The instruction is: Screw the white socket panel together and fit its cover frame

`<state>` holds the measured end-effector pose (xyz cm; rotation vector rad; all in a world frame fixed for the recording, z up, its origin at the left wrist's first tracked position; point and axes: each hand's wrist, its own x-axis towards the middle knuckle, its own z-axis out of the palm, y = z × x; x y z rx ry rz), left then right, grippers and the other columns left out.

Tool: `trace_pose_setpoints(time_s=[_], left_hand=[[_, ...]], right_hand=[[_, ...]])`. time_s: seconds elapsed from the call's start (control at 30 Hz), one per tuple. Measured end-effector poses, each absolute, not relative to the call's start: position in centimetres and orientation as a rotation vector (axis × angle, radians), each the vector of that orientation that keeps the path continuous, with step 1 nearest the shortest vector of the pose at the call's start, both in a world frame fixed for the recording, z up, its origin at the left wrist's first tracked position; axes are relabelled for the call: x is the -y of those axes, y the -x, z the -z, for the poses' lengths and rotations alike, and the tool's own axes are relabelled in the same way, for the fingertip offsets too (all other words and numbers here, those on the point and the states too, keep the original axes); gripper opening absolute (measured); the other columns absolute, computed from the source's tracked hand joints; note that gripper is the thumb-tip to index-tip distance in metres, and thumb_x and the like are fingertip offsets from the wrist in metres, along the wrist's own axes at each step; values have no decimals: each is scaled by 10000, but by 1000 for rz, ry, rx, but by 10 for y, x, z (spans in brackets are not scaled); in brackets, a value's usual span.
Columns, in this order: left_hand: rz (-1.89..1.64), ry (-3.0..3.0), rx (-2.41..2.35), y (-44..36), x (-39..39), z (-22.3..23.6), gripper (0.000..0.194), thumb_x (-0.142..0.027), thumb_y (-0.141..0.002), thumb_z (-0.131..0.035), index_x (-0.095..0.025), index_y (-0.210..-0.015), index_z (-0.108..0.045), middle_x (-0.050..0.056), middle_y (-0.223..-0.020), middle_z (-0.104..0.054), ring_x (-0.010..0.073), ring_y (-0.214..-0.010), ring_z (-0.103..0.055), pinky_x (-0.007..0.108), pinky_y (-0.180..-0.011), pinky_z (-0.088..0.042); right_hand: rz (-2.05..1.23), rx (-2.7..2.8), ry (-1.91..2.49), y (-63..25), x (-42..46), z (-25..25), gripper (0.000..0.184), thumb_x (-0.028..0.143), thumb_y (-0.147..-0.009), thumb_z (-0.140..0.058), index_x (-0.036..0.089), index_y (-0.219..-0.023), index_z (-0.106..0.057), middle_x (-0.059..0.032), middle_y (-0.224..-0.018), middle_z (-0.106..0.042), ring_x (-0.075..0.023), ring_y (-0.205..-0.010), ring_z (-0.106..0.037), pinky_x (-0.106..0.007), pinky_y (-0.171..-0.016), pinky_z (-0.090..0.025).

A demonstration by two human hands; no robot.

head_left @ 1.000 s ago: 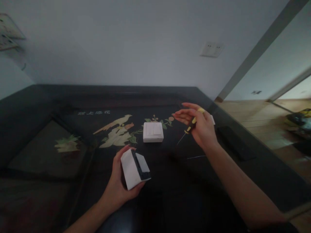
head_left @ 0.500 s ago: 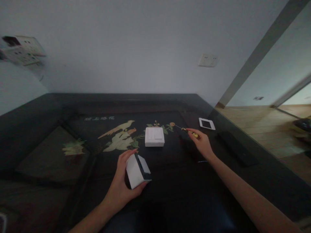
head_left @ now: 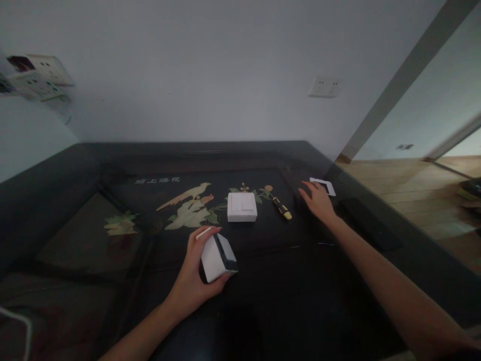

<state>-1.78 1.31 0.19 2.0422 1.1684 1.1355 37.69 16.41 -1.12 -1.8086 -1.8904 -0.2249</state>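
Note:
My left hand (head_left: pixel 195 278) is closed around a white box-shaped switch unit with a dark face (head_left: pixel 218 258), held just above the dark table (head_left: pixel 112 160). My right hand (head_left: pixel 318 200) lies flat with fingers stretched out, its fingertips at a white frame plate (head_left: pixel 326 185) on the table. A screwdriver with a black and yellow handle (head_left: pixel 281 207) rests on the table between my right hand and a white double switch (head_left: pixel 242 206).
The table top carries an inlaid bird and flower picture (head_left: pixel 188 208). A dark flat object (head_left: pixel 366 228) lies near the right edge. A white wall socket (head_left: pixel 325 86) sits on the back wall; wooden floor (head_left: pixel 413 190) shows at right.
My right hand has set the screwdriver down on the table and moved right to the white frame plate. The left hand keeps its hold on the switch unit.

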Motion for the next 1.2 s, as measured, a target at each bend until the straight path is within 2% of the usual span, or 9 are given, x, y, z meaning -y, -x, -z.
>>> trace_pose_setpoints(time_s=[0.17,0.33,0.43,0.53,0.7,0.83,0.9,1.07,1.2], left_hand=[[-1200,-2004,-1178,17,-13,-3,620,-284,-772,-695,-306,-1306,-380,104,-1336,-376,352,-1313,-372,585,-1092,-343],[-1197,-1992,-1216,17,-11,-4,590,-255,-759,-691,-297,-1262,-386,104,-1333,-366,353,-1319,-363,576,-1093,-336],[-1186,-1985,-1214,17,-11,-6,575,-264,-772,-674,-295,-1262,-376,109,-1335,-361,355,-1320,-349,585,-1084,-329],[-1178,-1968,-1204,16,-11,-7,559,-260,-765,-663,-291,-1245,-376,109,-1334,-362,352,-1309,-352,601,-1085,-314],[-1182,-1940,-1211,13,-9,-8,521,-247,-744,-672,-266,-1177,-382,116,-1328,-364,347,-1303,-363,602,-1084,-319],[-1160,-1930,-1221,9,-5,-6,515,-242,-722,-705,-263,-1129,-390,111,-1312,-364,338,-1282,-391,575,-1057,-377],[-1136,-1915,-1224,7,-4,-3,526,-244,-723,-719,-267,-1135,-391,110,-1321,-364,337,-1290,-402,569,-1043,-401],[-1071,-1955,-1275,4,-2,1,656,-216,-718,-744,-273,-1266,-389,101,-1318,-402,328,-1284,-448,570,-1070,-402],[-995,-2022,-1329,4,-1,1,744,-188,-701,-768,-298,-1321,-372,95,-1337,-391,339,-1282,-459,576,-1065,-429]], right_hand=[[273,1925,1923,-391,-166,22,349,338,-944,-611,171,-1248,-578,-97,-1266,-602,-241,-1077,-626,-465,-895,-543],[266,2131,1838,-363,-121,32,338,330,-950,-599,169,-1248,-591,-105,-1305,-602,-262,-1163,-599,-509,-975,-495],[248,2231,1781,-348,-79,29,354,267,-972,-488,126,-1269,-619,-184,-1312,-634,-316,-1188,-585,-522,-1004,-477],[223,2301,1737,-333,-34,24,417,291,-967,-446,113,-1307,-612,-181,-1312,-646,-355,-1148,-602,-552,-953,-508],[146,2429,1591,-302,13,9,398,322,-961,-473,161,-1285,-639,-132,-1338,-640,-327,-1139,-621,-502,-902,-560],[101,2403,1542,-284,-4,-16,330,305,-963,-491,187,-1221,-659,-105,-1230,-701,-284,-1114,-637,-449,-933,-549],[133,2334,1609,-282,-28,-25,349,319,-962,-501,176,-1255,-625,-125,-1219,-687,-296,-1109,-624,-468,-954,-517],[221,2192,1783,-283,-87,-16,414,379,-925,-550,125,-1248,-598,-203,-1103,-668,-372,-1021,-605,-487,-808,-492],[238,2149,1803,-277,-104,1,340,335,-921,-524,151,-1194,-608,-186,-1030,-690,-345,-942,-621,-448,-764,-448]])
